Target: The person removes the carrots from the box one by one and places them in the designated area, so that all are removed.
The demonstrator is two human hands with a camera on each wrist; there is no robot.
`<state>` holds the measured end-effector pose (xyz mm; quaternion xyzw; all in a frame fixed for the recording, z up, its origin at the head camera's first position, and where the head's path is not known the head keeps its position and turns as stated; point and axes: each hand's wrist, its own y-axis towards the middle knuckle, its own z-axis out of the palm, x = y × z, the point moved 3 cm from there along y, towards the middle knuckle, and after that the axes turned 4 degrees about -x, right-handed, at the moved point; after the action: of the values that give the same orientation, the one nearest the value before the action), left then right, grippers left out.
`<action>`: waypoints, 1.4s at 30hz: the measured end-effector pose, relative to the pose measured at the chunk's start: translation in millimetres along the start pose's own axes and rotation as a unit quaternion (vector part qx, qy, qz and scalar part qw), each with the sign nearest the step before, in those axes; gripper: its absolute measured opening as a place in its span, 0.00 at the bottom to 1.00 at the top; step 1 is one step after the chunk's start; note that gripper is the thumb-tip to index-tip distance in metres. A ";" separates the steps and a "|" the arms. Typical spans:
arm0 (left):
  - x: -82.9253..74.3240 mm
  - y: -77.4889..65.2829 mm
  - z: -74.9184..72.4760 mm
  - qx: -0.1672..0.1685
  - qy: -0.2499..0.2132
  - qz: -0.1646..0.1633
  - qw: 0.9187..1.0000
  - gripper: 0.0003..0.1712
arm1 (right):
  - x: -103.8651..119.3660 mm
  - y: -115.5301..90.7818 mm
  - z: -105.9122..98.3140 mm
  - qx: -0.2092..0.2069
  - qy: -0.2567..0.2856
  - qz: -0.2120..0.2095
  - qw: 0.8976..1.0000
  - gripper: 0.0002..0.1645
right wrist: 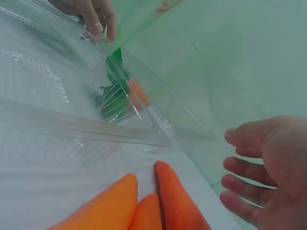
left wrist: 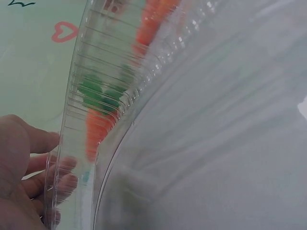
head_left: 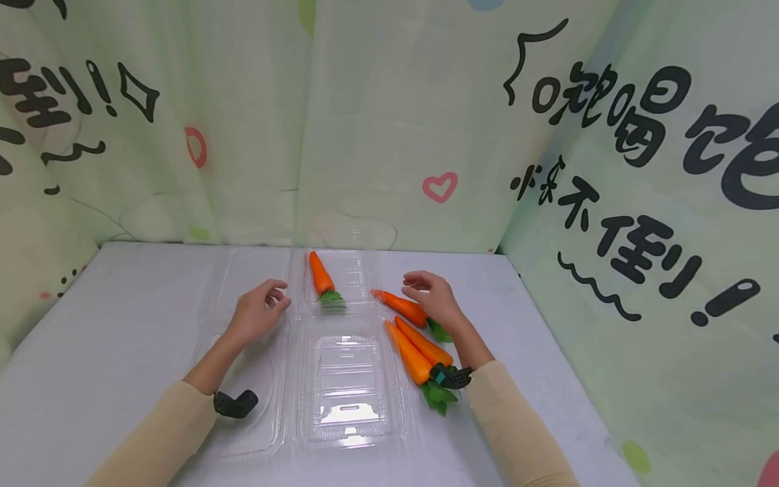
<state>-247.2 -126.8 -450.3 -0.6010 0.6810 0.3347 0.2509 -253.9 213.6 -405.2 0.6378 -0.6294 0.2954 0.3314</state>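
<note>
My left hand (head_left: 260, 312) hovers over the left side of the clear plastic clamshell boxes, its fingers loosely bent and nothing between them. In the left wrist view its fingertips (left wrist: 68, 182) show through the ribbed plastic wall. One orange carrot (head_left: 320, 272) with green leaves lies in the rear half of the open right box (head_left: 296, 379). My right hand (head_left: 431, 295) is just above another carrot (head_left: 404, 308), with its fingers relaxed and holding nothing. Two more carrots (head_left: 409, 353) lie side by side below it, their leaves partly hidden by the wrist camera.
A second open clear box (head_left: 274, 433) lies to the left, under my left forearm. All of it sits on a white-covered table (head_left: 115, 352). Pale green curtains (head_left: 365, 135) with black lettering close off the back and the sides.
</note>
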 end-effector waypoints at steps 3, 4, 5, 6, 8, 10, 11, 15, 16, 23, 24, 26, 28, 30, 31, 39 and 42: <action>0.0 0.3 0.0 -0.001 0.000 0.000 1.000 0.21 | 4.1 1.5 3.6 0.002 0.003 0.000 1.000 0.21; 0.1 0.5 0.3 0.000 -0.001 0.000 1.000 0.21 | 5.4 2.1 4.9 0.002 0.003 0.000 1.000 0.21; 0.0 0.6 0.6 0.000 -0.002 -0.002 1.000 0.21 | 6.7 2.7 6.2 0.004 0.004 0.001 1.000 0.21; -0.2 0.8 0.7 0.001 -0.003 -0.003 1.000 0.22 | 8.3 3.2 7.4 0.005 0.006 0.003 1.000 0.21; -0.4 1.2 1.1 0.002 -0.004 -0.007 1.000 0.22 | 11.0 4.2 10.0 0.006 0.009 0.002 1.000 0.21; -0.7 1.4 1.3 0.004 -0.006 -0.009 1.000 0.22 | 14.4 4.9 12.1 0.007 0.013 0.001 1.000 0.20; -1.0 1.5 1.2 0.003 -0.006 -0.008 1.000 0.22 | 16.1 5.0 13.1 0.007 0.016 0.000 1.000 0.20; -1.6 1.1 1.1 0.002 -0.007 -0.007 1.000 0.22 | 22.3 5.5 17.8 0.007 0.023 0.001 1.000 0.19; -1.5 0.9 1.1 0.002 -0.007 -0.007 1.000 0.22 | 23.4 5.7 19.1 0.008 0.024 0.002 1.000 0.19; -0.8 0.3 1.4 0.004 -0.010 -0.011 1.000 0.22 | 28.8 7.7 26.7 0.015 0.032 0.001 0.999 0.20; -0.7 0.4 1.5 0.004 -0.010 -0.011 1.000 0.22 | 29.1 8.1 27.8 0.017 0.033 0.001 0.999 0.20; -0.4 0.3 1.8 0.004 -0.010 -0.012 1.000 0.22 | 30.0 8.7 29.4 0.017 0.034 -0.002 0.999 0.20; -0.2 0.5 2.1 0.005 -0.010 -0.013 1.000 0.23 | 30.6 9.6 31.2 0.018 0.034 -0.003 0.999 0.20; 0.0 0.8 2.5 0.005 -0.009 -0.016 1.000 0.23 | 31.5 10.1 33.1 0.018 0.033 -0.005 0.999 0.21; 0.1 0.8 2.5 0.005 -0.009 -0.016 1.000 0.22 | 32.3 10.1 34.0 0.018 0.031 -0.008 0.999 0.21; 1.0 0.5 2.3 0.006 -0.011 -0.015 1.000 0.23 | 40.1 8.9 41.1 0.017 0.028 -0.017 0.999 0.21; 1.5 0.4 2.1 0.007 -0.012 -0.014 1.000 0.23 | 40.8 10.0 44.2 0.020 0.034 -0.015 0.999 0.20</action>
<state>-248.0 -126.1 -452.7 -0.6046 0.6719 0.3337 0.2676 -264.3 153.9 -399.0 0.6434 -0.6021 0.3246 0.3437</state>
